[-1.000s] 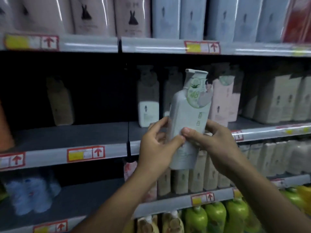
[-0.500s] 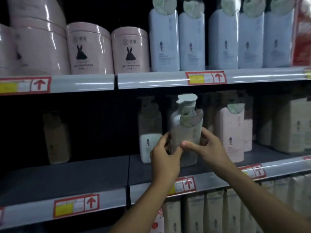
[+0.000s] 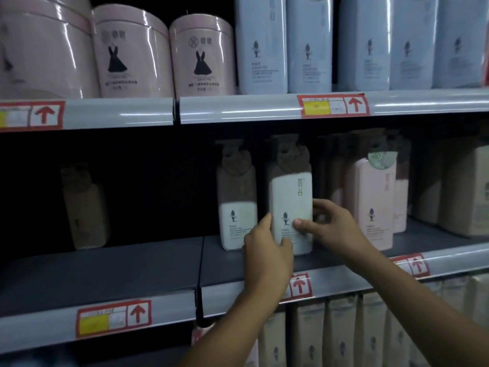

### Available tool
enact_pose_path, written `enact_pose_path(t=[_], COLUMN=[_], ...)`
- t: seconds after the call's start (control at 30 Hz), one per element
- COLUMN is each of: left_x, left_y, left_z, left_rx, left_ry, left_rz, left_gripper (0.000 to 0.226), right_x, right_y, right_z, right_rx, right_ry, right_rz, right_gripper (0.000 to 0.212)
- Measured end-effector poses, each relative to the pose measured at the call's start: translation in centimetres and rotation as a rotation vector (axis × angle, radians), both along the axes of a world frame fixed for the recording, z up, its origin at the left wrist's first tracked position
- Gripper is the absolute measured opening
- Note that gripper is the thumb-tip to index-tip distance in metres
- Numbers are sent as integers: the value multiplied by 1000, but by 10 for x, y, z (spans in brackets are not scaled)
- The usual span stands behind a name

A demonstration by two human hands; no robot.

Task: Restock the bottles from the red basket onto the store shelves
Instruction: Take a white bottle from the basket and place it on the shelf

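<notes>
White pump bottle (image 3: 290, 207): standing upright on middle shelf (image 3: 148, 266), just right of a matching bottle (image 3: 236, 207).
Left hand (image 3: 267, 256): gripping bottle's lower left edge.
Right hand (image 3: 333, 229): clasping its right side, thumb lying across label.
Neighbour: pink bottle (image 3: 373, 205) standing to the right.

Dim store aisle, grey shelf rail (image 3: 264, 107) with red arrow price tags (image 3: 333, 105), dark shelf recess behind

Your left hand (image 3: 267, 256): arm extended, fingers curled in a grip. Your right hand (image 3: 334, 229): arm extended, thumb and fingers pinching.
</notes>
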State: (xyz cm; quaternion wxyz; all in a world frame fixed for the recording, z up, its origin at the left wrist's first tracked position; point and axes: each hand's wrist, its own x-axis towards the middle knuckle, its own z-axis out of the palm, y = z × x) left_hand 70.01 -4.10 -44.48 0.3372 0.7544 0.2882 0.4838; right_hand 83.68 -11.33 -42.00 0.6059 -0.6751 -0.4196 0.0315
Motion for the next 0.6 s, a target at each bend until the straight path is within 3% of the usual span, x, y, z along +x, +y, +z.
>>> enact_pose_path(t=[0.1,0.23,0.43,0.6], left_x=[-9,-15,-13,-6], left_y=[-7,-22,-21,-17], left_z=[3,10,8,11], left_rx=[100,200,204,170], left_ry=[138,299,435,512], left_rz=[79,176,140,120], left_gripper=[40,41,62,61], right_x=[-9,-19,-14,-8], right_y=[-4,0,8,18], right_z=[-1,-14,-14,-10], right_rx=[-203,-290,-302,-350], right_ry=[-133,-280,-249,-230], right_rz=[-140,-260,-261,-259], right_gripper=[63,47,38,40])
